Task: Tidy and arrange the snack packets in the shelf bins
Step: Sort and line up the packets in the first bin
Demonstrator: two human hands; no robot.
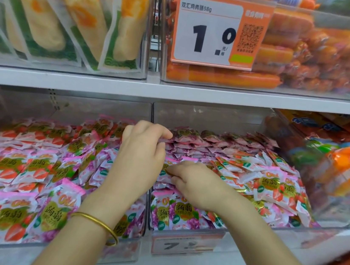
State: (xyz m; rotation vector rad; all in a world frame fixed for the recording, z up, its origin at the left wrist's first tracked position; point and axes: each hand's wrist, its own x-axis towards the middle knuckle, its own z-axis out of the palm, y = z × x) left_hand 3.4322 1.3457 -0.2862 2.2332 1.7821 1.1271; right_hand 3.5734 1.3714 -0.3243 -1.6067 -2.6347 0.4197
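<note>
Head view: Two hands work in a pair of clear bins on the lower shelf. The left hand [142, 150], a gold bangle [99, 224] at its wrist, reaches across the wall between the bins. Its fingers are curled and pinch the end of a stack of purple packets [192, 148] at the rear of the right bin [290, 229]. Just in front of it, the right hand [194, 183] lies knuckles up in the same bin, fingers curled round the edges of pink-edged packets [163, 183] stacked near that bin's left wall. Strawberry-print packets [273, 187] fill the bin's right side.

The left bin [43, 248] is heaped with loose snack packets [20, 169] in strawberry and grape prints, lying at mixed angles. On the upper shelf [174, 93], an orange price tag [218, 31] reading 1.0 hangs on a bin of orange sausages [290, 58]. Wrapped cakes [73, 19] stand in the bin to the left. Orange packs [342, 172] fill a blurred bin at the lower shelf's right edge.
</note>
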